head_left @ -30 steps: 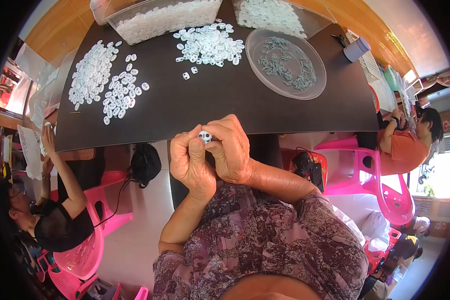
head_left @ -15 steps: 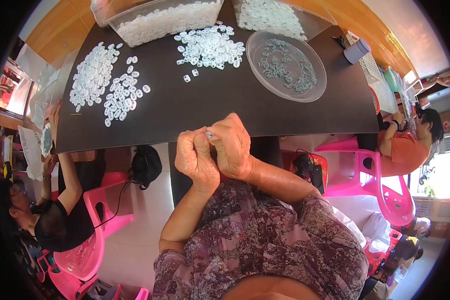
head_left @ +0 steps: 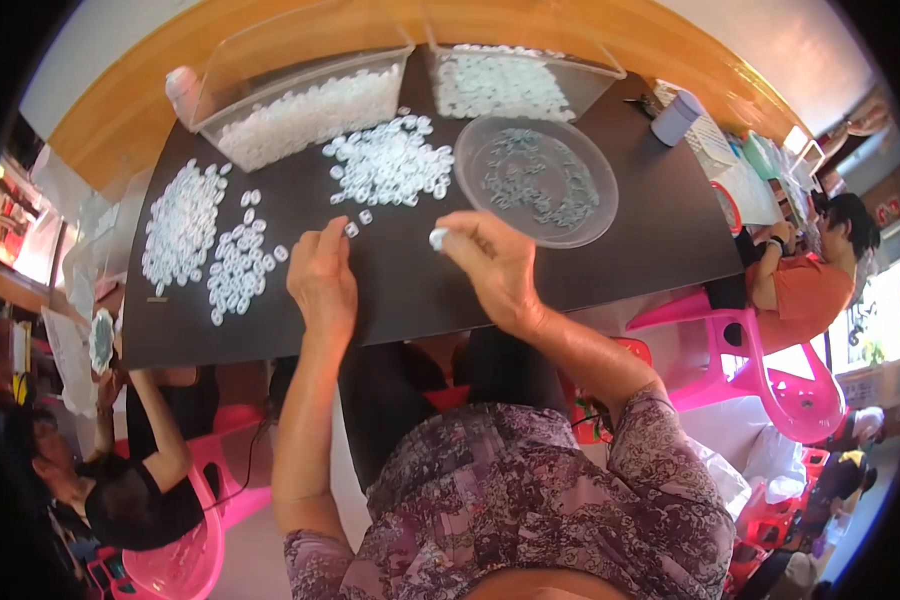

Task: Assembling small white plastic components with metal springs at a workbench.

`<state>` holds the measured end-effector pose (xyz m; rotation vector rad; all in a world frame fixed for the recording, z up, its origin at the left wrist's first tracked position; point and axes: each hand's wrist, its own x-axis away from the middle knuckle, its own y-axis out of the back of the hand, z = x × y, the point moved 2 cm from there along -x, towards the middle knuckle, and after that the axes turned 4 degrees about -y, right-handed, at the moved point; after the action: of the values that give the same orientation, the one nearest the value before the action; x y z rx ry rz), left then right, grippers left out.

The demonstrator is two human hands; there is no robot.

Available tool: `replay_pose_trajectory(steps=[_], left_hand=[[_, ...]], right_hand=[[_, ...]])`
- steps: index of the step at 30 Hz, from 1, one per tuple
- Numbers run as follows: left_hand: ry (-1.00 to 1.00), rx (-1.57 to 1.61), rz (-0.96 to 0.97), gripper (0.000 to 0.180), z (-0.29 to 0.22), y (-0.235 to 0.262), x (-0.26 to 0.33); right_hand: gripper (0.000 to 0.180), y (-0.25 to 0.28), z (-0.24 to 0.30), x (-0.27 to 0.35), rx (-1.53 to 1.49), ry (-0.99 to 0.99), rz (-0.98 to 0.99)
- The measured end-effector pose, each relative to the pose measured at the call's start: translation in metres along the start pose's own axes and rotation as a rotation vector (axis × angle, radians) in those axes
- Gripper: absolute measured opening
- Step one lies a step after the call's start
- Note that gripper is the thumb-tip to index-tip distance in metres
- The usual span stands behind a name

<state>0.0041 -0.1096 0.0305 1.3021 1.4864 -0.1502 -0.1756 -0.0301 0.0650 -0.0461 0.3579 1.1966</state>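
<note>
My right hand (head_left: 490, 265) is closed in a pinch over the table, with a small white oval plastic piece (head_left: 437, 238) between thumb and fingertips. My left hand (head_left: 322, 280) reaches forward over the table, fingers stretched out. Its fingertips are right beside a loose white piece (head_left: 351, 230); whether they touch it I cannot tell. Another loose white piece (head_left: 366, 216) lies just beyond. Behind these spreads a heap of similar white pieces (head_left: 390, 165). To the right sits a round clear plastic tray (head_left: 603, 215) holding many small grey-green parts.
Two clear bins, a left bin (head_left: 270, 140) and a right bin (head_left: 500, 85), hold white pieces at the back. A large pile (head_left: 182, 225) and a smaller pile (head_left: 238, 272) lie left. A grey-lavender cup (head_left: 677, 118) stands back right. People sit at both sides near pink chairs (head_left: 790, 400).
My hands have parted from close together at the table's near edge and moved forward over it. The left went toward the loose pieces; the right carries a white piece. The view has tilted up.
</note>
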Motion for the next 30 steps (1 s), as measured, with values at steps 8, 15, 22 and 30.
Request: replay_pose_trajectory(steps=[8, 15, 22, 30], left_hand=[[-0.194, -0.197, 0.256, 0.010, 0.016, -0.024, -0.019], [-0.161, -0.065, 0.397, 0.014, 0.015, -0.021, -0.034], [-0.215, -0.076, 0.357, 0.011, 0.015, -0.005, -0.016], [0.318, 0.381, 0.362, 0.007, -0.009, 0.013, 0.002]], right_hand=[[0.019, 0.093, 0.027, -0.142, 0.422, 0.266, -0.322], [0.016, 0.118, 0.004, -0.248, 1.033, 0.373, -0.393], [0.011, 0.097, -0.020, -0.168, 0.922, 0.644, -0.152], [0.005, 0.106, -0.053, -0.084, 0.784, 0.422, 0.306]])
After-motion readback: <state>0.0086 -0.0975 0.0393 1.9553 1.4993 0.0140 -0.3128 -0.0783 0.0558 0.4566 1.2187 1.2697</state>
